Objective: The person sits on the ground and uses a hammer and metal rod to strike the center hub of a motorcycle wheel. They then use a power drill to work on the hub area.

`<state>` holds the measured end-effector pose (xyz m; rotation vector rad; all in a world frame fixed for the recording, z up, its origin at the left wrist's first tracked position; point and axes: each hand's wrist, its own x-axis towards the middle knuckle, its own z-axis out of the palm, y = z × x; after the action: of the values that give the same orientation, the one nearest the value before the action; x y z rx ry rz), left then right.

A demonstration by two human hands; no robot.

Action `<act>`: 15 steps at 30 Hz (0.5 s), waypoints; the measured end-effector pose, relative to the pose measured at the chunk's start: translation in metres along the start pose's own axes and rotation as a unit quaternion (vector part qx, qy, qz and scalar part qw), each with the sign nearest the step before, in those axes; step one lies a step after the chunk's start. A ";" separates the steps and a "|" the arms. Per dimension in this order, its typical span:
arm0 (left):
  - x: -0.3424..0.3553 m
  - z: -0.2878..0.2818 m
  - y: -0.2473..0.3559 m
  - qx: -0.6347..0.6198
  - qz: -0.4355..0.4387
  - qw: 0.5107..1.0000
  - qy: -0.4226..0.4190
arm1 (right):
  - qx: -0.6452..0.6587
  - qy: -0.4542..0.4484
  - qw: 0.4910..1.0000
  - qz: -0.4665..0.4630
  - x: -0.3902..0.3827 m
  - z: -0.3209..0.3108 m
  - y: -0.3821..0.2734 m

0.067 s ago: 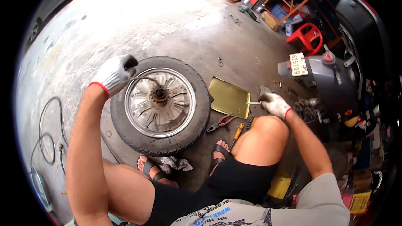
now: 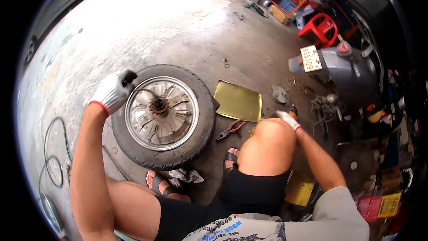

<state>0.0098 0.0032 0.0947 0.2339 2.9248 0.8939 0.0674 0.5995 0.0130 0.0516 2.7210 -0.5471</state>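
Observation:
A wheel with a black tyre [image 2: 119,127] lies flat on the floor before me, its silver metal hub [image 2: 176,125] facing up. From the axle in its middle a dark cable [image 2: 143,90] curves out to the left. My left hand [image 2: 113,90], in a white glove with dark fingers, is closed around that cable at the tyre's far left edge. Beyond my raised right knee, my gloved right hand [image 2: 287,118] is closed on what looks like a screwdriver [image 2: 293,110] with an orange and black handle. The knee partly hides this hand.
Right of the tyre lie a yellowish tray [image 2: 238,100], pliers [image 2: 231,129] and a round metal plate [image 2: 280,94]. Loose metal parts [image 2: 323,107] and a grey scooter body [image 2: 343,62] are farther right, near a red chair [image 2: 322,30]. A hose [image 2: 48,156] coils at left.
My right hand has drawn nearer, toward my knee, uncovering the round metal plate. My right knee now hides the yellow-handled tool on the floor more. The left hand keeps its grip on the cable.

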 end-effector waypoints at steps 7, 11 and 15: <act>0.011 0.050 0.010 0.030 0.010 0.996 -0.078 | 0.380 0.041 0.901 0.205 -0.117 0.233 0.099; 0.014 0.060 -0.034 -0.025 -0.030 0.997 -0.067 | 0.281 0.123 0.926 0.221 -0.164 0.295 0.094; 0.022 0.079 -0.050 -0.065 -0.024 0.995 -0.067 | 0.345 0.198 0.869 0.294 -0.192 0.317 0.108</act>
<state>-0.0087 0.0095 0.0009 0.2067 2.7251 1.0141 0.3666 0.5851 -0.2306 1.2448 2.4892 -1.3787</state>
